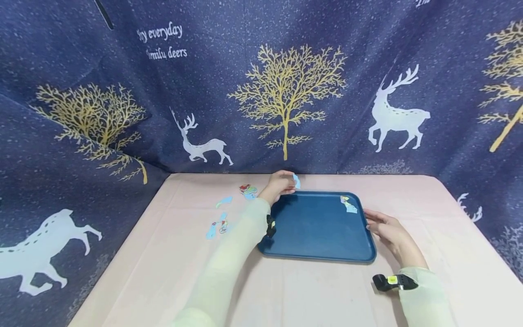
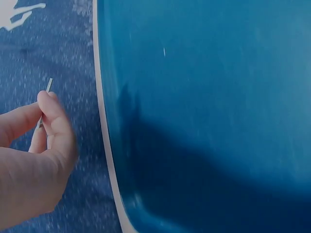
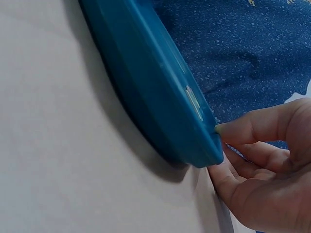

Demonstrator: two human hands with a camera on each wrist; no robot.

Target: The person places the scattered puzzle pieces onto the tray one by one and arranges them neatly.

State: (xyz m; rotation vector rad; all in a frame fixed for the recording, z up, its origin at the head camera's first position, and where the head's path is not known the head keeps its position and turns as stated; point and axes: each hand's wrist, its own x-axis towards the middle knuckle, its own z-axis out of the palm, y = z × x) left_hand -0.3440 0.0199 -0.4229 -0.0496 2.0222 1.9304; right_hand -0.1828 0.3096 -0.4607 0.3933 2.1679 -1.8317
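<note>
The left hand [image 1: 282,183] pinches a light-blue cutout [image 1: 297,181] near the far rim of a blue tray [image 1: 318,231], whose right rim the right hand [image 1: 390,230] grips, seemingly to steady it, as loose cutouts [image 1: 211,231] lie left of the tray and patterned cutouts [image 1: 350,208] inside its far-right corner.

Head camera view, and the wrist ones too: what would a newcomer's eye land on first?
Probably the navy cloth behind the table, with its golden trees and white deer. Next comes the blue tray on the pale tabletop, its right edge gripped by the right hand. By the tray's far edge, the left hand pinches a small light-blue piece.
</note>
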